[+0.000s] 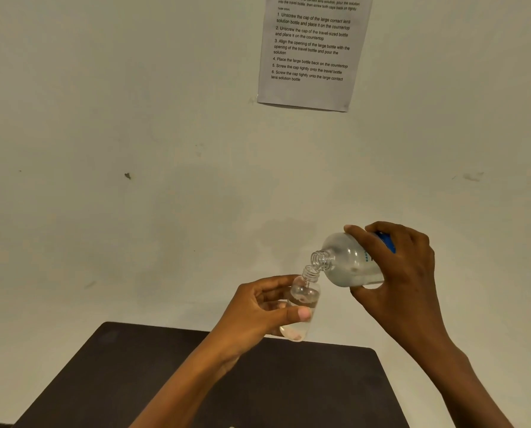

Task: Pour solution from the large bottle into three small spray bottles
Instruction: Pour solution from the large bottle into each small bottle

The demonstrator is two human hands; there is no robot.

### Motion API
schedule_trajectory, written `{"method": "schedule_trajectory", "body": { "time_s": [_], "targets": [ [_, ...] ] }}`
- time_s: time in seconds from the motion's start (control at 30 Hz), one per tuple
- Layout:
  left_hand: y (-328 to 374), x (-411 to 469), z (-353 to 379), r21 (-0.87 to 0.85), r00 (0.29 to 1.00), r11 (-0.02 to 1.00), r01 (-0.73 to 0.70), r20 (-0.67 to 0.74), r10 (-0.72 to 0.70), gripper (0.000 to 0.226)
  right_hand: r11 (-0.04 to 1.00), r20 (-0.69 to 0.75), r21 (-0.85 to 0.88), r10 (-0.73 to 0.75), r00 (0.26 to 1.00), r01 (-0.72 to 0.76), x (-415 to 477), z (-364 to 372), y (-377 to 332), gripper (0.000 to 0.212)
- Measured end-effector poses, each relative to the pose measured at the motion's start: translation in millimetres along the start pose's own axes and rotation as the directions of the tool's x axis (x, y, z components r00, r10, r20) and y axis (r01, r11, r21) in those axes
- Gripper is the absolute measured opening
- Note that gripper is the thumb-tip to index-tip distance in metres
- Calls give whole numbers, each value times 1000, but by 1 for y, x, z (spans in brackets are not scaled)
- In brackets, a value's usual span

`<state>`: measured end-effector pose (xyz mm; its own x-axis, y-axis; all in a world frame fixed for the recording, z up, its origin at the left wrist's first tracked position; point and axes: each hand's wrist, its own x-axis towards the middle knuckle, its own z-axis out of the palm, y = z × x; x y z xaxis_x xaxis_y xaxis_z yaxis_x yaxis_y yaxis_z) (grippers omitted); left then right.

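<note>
A: The large clear plastic bottle with the blue label (pixel 346 262) is tipped over. Its threaded neck sits right at the mouth of the small clear cylindrical spray bottle (pixel 305 293), held above the dark matte table (pixel 134 381). We're mid-pour!

B: The right hand (pixel 406 273) wraps the big one. The left hand (pixel 255 310) grips the little one, thumb across it.

A: Partly filled, I'd say. Next move: level off gently before it brims. Smooth plastic could slip.

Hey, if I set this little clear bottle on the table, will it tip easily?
Probably somewhat: the small bottle is slim, tall and uncapped, so a knock could topple and spill it. It seems only partly filled, so likely light. The left hand grips it without denting, suggesting stiff walls.
</note>
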<state>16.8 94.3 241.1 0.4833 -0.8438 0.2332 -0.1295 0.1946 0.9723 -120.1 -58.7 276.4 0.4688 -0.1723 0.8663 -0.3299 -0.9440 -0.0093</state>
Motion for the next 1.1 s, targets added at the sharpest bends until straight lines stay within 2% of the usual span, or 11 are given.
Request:
{"method": "schedule_trajectory", "body": {
  "time_s": [1.1],
  "targets": [
    [-2,2,-1,-7,1000,1000,26,13,-26,45,1000,7,3,-1,1000,1,1,1,1,83]
  ]
}}
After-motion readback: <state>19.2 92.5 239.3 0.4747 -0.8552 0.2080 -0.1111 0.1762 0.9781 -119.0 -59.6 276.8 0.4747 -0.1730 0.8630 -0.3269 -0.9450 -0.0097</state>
